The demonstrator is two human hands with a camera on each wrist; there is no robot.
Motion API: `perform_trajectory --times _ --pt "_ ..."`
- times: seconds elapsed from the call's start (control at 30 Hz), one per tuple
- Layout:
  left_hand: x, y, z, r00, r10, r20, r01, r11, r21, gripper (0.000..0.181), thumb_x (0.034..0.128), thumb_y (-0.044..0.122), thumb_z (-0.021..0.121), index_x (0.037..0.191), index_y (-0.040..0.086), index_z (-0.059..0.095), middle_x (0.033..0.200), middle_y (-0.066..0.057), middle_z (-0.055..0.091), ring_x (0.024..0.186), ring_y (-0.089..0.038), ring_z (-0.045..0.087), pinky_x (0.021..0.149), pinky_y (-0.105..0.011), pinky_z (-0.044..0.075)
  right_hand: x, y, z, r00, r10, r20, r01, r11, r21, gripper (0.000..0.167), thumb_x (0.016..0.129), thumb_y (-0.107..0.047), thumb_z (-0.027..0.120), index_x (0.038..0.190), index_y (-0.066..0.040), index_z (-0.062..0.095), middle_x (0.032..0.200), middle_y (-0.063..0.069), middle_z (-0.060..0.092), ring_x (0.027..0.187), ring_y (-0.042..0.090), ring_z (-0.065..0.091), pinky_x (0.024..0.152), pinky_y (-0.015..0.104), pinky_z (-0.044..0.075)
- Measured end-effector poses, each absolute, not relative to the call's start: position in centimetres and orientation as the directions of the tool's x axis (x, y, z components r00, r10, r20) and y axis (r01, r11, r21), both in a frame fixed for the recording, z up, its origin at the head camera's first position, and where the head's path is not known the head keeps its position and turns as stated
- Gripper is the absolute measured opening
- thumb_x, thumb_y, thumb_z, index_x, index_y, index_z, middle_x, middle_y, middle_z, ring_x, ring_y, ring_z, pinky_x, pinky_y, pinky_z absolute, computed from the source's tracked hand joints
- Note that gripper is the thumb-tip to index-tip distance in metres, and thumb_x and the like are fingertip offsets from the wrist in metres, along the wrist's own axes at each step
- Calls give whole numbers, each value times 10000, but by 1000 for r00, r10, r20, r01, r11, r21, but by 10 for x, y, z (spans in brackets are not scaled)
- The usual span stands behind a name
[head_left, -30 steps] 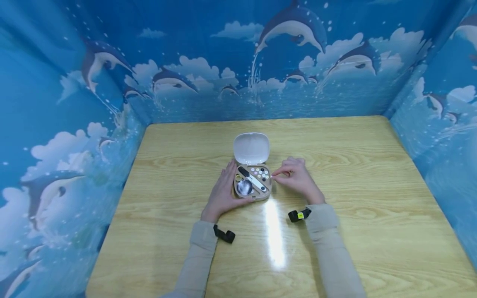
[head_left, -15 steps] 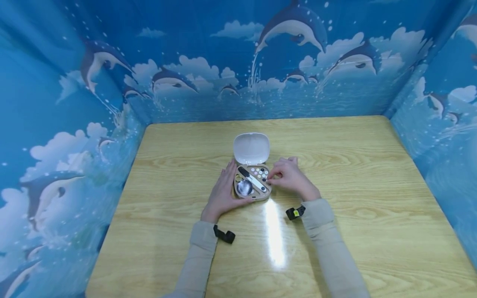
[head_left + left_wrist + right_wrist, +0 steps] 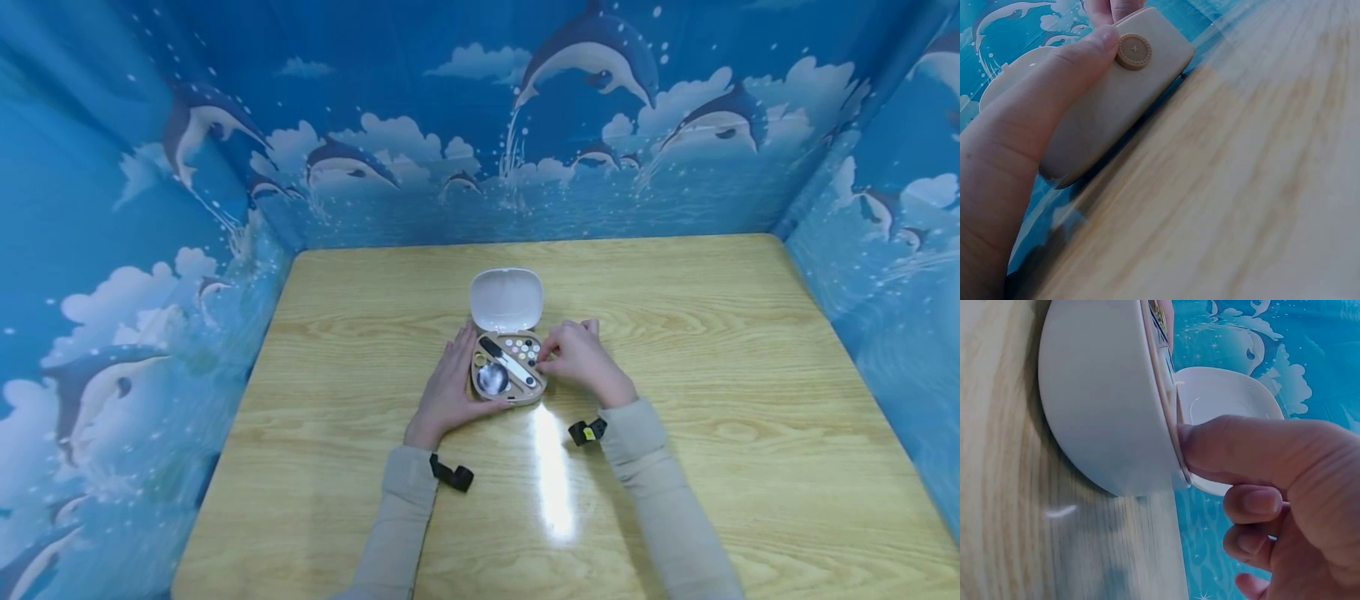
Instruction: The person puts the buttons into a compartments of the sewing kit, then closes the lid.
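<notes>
An open sewing kit box point(image 3: 542, 393) lies on the table, its pale lid point(image 3: 506, 300) tipped back. Inside are a white seam ripper or small tool with a black end point(image 3: 516, 368), a round dark shiny disc point(image 3: 492, 377), a gold ring-like piece point(image 3: 479, 358) and several white and black buttons point(image 3: 523, 348). My left hand point(image 3: 447, 387) grips the box, fingers along its left side, thumb on the front beside a round button-shaped catch point(image 3: 1134, 51). At the right compartment my right hand point(image 3: 581, 358) pinches with thumb and forefinger just inside the rim; the small button between them is hidden.
The wooden table point(image 3: 712, 375) spreads around the box on all sides. A blue dolphin-print curtain point(image 3: 420, 192) stands along its back and both sides. A bright reflection falls on the tabletop in front of the box.
My right hand has moved left from beside the box to over its button compartment, carrying a small pale thing seen at its fingertips earlier. The left hand and box have stayed put.
</notes>
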State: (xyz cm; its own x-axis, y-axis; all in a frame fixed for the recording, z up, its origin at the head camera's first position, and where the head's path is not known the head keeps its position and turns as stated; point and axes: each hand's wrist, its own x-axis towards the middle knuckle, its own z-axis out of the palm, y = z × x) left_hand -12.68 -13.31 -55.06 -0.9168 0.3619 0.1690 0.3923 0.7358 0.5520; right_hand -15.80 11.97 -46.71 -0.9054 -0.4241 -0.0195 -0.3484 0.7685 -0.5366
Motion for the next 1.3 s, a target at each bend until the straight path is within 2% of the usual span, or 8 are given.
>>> perform_trajectory --times 0.43,0.7,0.83,0.93,0.97,1.13,1.23,1.3 --pt "-126 -132 -549 -919 358 164 386 739 552 1326 660 875 619 1602 198 -22 1674 -46 19 1526 -208 40 1239 -422 82 -156 120 -471 -909 -416 25 -357 746 -562 74 750 -162 841 750 -190 772 729 -95 615 790 178 515 896 471 267" --pt "-126 -132 -549 -919 358 167 388 738 552 1331 657 884 609 1603 188 -17 1674 -39 11 1526 -207 41 1238 -422 79 -158 127 -465 -908 -413 66 -337 630 -700 56 828 -170 799 840 -121 775 612 -51 517 651 176 459 908 478 242" --pt "-126 -132 -549 -918 359 167 389 738 551 1333 657 891 598 1604 180 -11 1674 -34 5 1526 -211 46 1238 -415 75 -160 131 -461 -931 -362 50 -246 519 -818 131 871 -142 763 965 -50 762 649 2 465 637 191 426 753 367 376" --pt "-127 -132 -549 -917 362 168 392 735 554 1332 657 890 599 1604 178 -9 1674 -36 7 1526 -212 46 1239 -414 74 -162 133 -458 -956 -287 59 -178 408 -895 186 884 -147 755 1024 -25 744 701 28 457 663 189 416 575 279 371" --pt "-127 -132 -549 -916 363 170 393 733 555 1331 658 888 601 1604 177 -8 1674 -37 9 1526 -214 46 1239 -414 74 -163 133 -457 -963 -259 71 -167 370 -914 195 891 -150 748 1038 -22 742 711 32 459 669 183 415 571 257 367" --pt "-126 -133 -549 -915 367 169 396 731 556 1327 664 876 613 1604 176 -9 1674 -41 11 1526 -222 47 1239 -416 74 -170 129 -457 -987 -129 95 -119 193 -974 299 952 -166 683 1196 6 680 880 47 541 780 146 470 635 228 415" --pt "-126 -133 -549 -916 365 167 394 732 556 1330 662 873 620 1603 179 -15 1674 -46 15 1526 -222 48 1239 -414 74 -175 124 -455 -997 -79 20 -30 123 -992 413 1003 -248 608 1349 -25 581 1123 97 556 987 189 516 858 327 489" --pt "-126 -133 -549 -917 363 165 390 734 556 1331 660 871 625 1602 188 -22 1675 -44 14 1526 -216 45 1239 -411 73 -180 119 -454 -996 -72 -45 38 98 -994 497 1025 -314 555 1444 -56 484 1295 127 516 1153 237 503 1031 429 445"
